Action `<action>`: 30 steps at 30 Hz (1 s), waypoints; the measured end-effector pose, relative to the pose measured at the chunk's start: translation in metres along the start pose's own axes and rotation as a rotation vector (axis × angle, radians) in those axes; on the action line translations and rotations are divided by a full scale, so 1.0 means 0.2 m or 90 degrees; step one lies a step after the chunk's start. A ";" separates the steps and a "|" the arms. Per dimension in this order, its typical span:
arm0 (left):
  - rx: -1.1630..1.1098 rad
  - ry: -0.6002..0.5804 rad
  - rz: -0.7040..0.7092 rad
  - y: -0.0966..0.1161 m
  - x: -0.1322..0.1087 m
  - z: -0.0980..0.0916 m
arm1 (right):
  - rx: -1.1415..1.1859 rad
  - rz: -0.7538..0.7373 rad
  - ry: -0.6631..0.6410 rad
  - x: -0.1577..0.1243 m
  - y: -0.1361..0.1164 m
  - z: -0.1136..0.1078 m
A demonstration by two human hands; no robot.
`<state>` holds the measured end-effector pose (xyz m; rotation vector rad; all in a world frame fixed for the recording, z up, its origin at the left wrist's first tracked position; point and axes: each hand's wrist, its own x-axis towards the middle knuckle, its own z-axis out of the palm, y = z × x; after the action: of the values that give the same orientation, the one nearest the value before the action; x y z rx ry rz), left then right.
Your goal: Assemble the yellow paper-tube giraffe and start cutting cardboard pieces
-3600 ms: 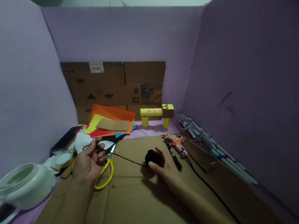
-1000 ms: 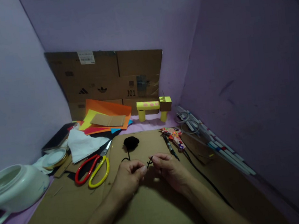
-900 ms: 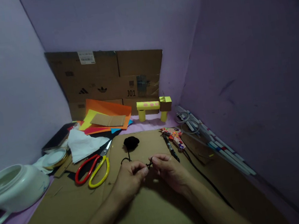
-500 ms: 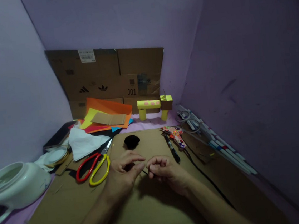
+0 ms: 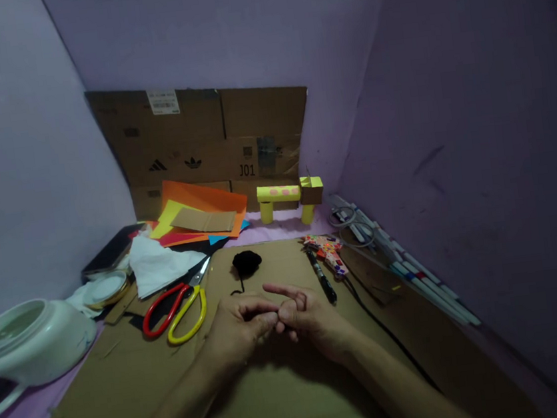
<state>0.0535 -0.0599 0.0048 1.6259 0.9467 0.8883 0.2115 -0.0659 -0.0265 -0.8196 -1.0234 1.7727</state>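
Observation:
A small black bundle of yarn [image 5: 247, 263] lies on the cardboard just beyond my hands. From it a thin black yarn strand [image 5: 241, 285] runs down and goes out of sight behind my left hand [image 5: 241, 322]. That hand is closed in a pinch, thumb against fingers. My right hand [image 5: 318, 318] pinches too, with its index finger stretched out to the left. The fingertips of both hands meet over the cardboard, and the end of the yarn between them is mostly hidden.
Scissors [image 5: 185, 307] with red and yellow handles lie left, near a white teapot [image 5: 56, 335]. At right are a black marker [image 5: 321, 278], a patterned glue gun [image 5: 326, 250] with a cord, and several white pens [image 5: 428, 286]. Behind stands a yellow paper figure [image 5: 279, 194].
My hands have come together so their fingertips touch. My right index finger has extended. A strand of yarn now shows between the bundle and my left hand.

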 end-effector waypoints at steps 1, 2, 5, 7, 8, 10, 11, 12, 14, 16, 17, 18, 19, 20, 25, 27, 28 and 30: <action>0.012 0.010 0.006 0.00 0.00 0.00 | 0.002 0.003 -0.005 0.00 0.00 0.00; 0.022 0.022 0.009 0.01 0.00 0.00 | 0.003 0.004 -0.010 0.00 0.00 0.00; 0.100 0.088 0.030 0.02 0.00 -0.02 | -0.011 0.003 -0.021 0.01 0.00 0.01; 0.167 0.137 0.068 0.03 0.00 -0.05 | -0.035 0.010 -0.009 0.00 0.00 0.01; 0.187 0.155 0.084 0.03 0.00 -0.06 | -0.049 0.017 0.000 0.00 0.00 0.01; 0.187 0.175 0.096 0.03 0.00 -0.08 | -0.079 0.031 0.019 0.00 0.00 0.01; 0.175 0.183 0.091 0.03 0.00 -0.08 | -0.090 0.036 0.026 0.00 0.00 0.02; 0.162 0.190 0.080 0.03 0.00 -0.08 | -0.097 0.039 0.030 0.00 0.00 0.02; 0.130 0.199 0.052 0.03 0.00 -0.08 | -0.101 0.037 0.036 0.00 0.00 0.03; 0.071 0.200 0.015 0.03 0.01 -0.08 | -0.097 0.030 0.043 0.00 0.00 0.03; 0.028 0.187 -0.005 0.02 0.01 -0.08 | -0.094 0.026 0.046 0.00 0.00 0.04; -0.022 0.166 -0.028 0.01 0.02 -0.07 | -0.089 0.023 0.048 0.00 0.00 0.04; -0.074 0.139 -0.053 -0.01 0.03 -0.07 | -0.084 0.020 0.047 0.00 0.00 0.04; -0.118 0.110 -0.078 -0.02 0.03 -0.06 | -0.077 0.019 0.045 0.00 0.00 0.04; -0.137 0.028 -0.141 -0.09 0.06 -0.02 | -0.039 0.009 0.050 0.00 -0.02 0.03; -0.089 0.042 -0.120 -0.09 0.05 -0.01 | -0.030 0.007 0.065 0.00 -0.03 0.02; -0.065 0.060 -0.105 -0.09 0.05 -0.02 | -0.027 0.008 0.072 0.00 -0.03 0.02; -0.021 0.098 -0.074 -0.08 0.03 -0.02 | -0.018 0.015 0.084 0.00 -0.03 0.01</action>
<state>0.0501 -0.0492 -0.0094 1.4754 1.1156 0.9540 0.2130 -0.0647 -0.0203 -0.9574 -0.9568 1.7035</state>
